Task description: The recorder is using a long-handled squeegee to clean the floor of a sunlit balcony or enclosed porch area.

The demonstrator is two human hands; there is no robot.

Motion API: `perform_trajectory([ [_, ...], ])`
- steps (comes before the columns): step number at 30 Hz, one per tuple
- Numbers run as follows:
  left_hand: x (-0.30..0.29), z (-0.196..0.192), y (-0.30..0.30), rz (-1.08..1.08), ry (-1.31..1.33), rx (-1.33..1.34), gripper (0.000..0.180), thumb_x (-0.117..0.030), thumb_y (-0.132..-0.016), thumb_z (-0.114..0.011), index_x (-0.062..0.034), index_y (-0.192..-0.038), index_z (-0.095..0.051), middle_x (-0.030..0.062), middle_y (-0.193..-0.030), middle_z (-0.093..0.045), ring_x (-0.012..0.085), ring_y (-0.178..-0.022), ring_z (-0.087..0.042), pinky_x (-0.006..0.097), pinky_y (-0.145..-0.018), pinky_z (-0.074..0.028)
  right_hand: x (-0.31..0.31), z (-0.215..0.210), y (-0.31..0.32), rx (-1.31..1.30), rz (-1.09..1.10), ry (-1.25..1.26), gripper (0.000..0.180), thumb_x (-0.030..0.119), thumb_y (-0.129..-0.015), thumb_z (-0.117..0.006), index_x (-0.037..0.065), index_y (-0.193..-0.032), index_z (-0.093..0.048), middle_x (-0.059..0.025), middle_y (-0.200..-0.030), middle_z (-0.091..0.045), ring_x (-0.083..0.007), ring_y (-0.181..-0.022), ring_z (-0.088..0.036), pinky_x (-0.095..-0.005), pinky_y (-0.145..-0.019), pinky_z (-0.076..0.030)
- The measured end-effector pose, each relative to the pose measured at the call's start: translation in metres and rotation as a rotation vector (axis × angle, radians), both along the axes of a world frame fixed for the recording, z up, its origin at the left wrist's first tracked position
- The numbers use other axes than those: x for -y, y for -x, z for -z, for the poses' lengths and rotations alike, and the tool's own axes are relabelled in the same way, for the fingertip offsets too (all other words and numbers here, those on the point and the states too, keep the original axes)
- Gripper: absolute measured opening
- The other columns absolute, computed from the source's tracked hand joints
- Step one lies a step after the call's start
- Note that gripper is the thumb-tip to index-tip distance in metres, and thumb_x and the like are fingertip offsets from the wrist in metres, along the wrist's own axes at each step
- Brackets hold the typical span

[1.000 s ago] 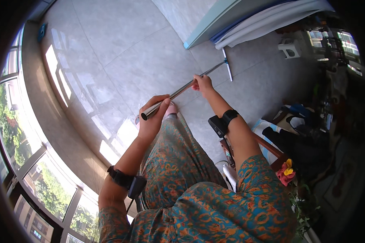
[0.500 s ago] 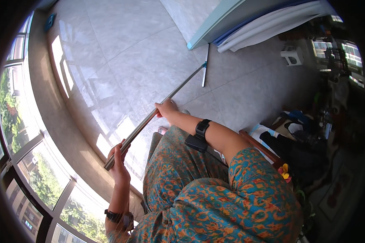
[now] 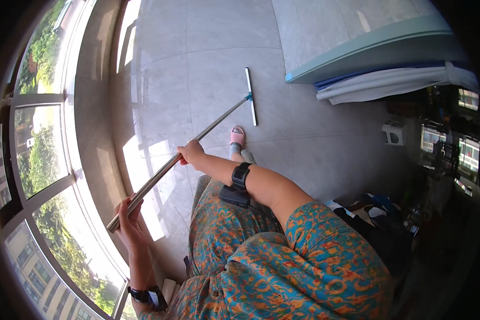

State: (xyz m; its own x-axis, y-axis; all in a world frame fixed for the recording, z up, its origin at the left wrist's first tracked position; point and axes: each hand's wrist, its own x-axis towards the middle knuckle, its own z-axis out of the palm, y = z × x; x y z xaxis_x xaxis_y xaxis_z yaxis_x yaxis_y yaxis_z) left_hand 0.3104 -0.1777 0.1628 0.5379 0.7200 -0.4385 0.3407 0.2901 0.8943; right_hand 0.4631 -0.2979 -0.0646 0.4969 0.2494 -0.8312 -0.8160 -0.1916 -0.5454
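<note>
Both my hands are closed round the long metal pole (image 3: 217, 122) of a floor squeegee, which slants from lower left to upper right. My left hand (image 3: 131, 224) grips it close to its near end, beside the windows. Further along, my right hand (image 3: 192, 153) wraps the pole around its middle. At the far end a teal joint connects to the narrow straight squeegee head (image 3: 254, 113), lying on the grey tiled floor (image 3: 224, 69). A pink slipper (image 3: 238, 136) on my foot is just short of the head.
Large windows (image 3: 42, 138) and a ledge (image 3: 93, 122) run along the left. A pale blue-green panel edge (image 3: 357, 50) with white cloth (image 3: 384, 85) juts in at upper right. A white stool (image 3: 393, 133) stands right, with a dark pile of things (image 3: 376, 224) nearer me.
The squeegee head has come away from the panel's corner, leftward across the floor. Both hands have shifted left with the pole, still gripping it. The view has turned, and my pink slipper shows more fully.
</note>
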Motion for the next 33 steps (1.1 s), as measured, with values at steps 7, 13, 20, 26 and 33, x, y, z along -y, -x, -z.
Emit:
perform_trajectory([
  [7,0.026,-0.019,0.013,0.245,-0.226,0.05,0.026,-0.018,-0.095,-0.052,0.0047,-0.105,-0.061,0.0213,-0.115,-0.063,0.0236,-0.109,-0.059,0.036,-0.099,-0.043,-0.006,-0.043,-0.022,0.144,0.032,-0.141,0.018,0.015,-0.084,-0.062,-0.001,-0.083,-0.055,-0.0131,-0.071,-0.064,-0.0196,-0.052,-0.063,-0.0313,-0.047,-0.056],
  [13,0.042,-0.003,-0.022,0.349,-0.026,0.071,0.031,-0.023,-0.094,-0.056,0.0046,-0.108,-0.062,0.017,-0.11,-0.065,0.0214,-0.105,-0.06,0.035,-0.099,-0.043,0.057,-0.035,-0.051,0.172,0.098,0.055,0.017,0.015,-0.083,-0.062,0.0,-0.078,-0.057,-0.0119,-0.07,-0.064,-0.0186,-0.05,-0.06,-0.0299,-0.047,-0.054],
  [20,0.078,0.056,-0.104,0.556,0.149,0.084,0.036,-0.028,-0.092,-0.062,0.0018,-0.111,-0.063,0.0117,-0.1,-0.066,0.0154,-0.097,-0.06,0.029,-0.091,-0.043,0.141,0.03,-0.112,0.081,0.202,0.142,0.02,0.016,-0.079,-0.065,-0.001,-0.069,-0.063,-0.0118,-0.064,-0.062,-0.0182,-0.047,-0.058,-0.0292,-0.044,-0.051],
  [26,0.063,0.037,-0.162,0.455,0.159,0.034,0.033,-0.023,-0.088,-0.065,0.0021,-0.109,-0.061,0.0126,-0.102,-0.065,0.0224,-0.098,-0.063,0.035,-0.094,-0.045,0.119,0.019,-0.158,0.108,0.116,0.183,0.018,0.011,-0.074,-0.063,-0.006,-0.068,-0.061,-0.0131,-0.064,-0.061,-0.0186,-0.045,-0.056,-0.0284,-0.041,-0.05],
  [33,0.056,-0.035,-0.206,0.391,-0.216,0.039,0.02,-0.01,-0.086,-0.062,0.0014,-0.102,-0.067,0.0197,-0.108,-0.066,0.024,-0.108,-0.06,0.034,-0.098,-0.042,0.058,-0.036,-0.219,0.11,0.068,-0.054,0.022,0.015,-0.077,-0.062,-0.005,-0.069,-0.061,-0.0129,-0.066,-0.062,-0.0181,-0.049,-0.058,-0.028,-0.044,-0.052],
])
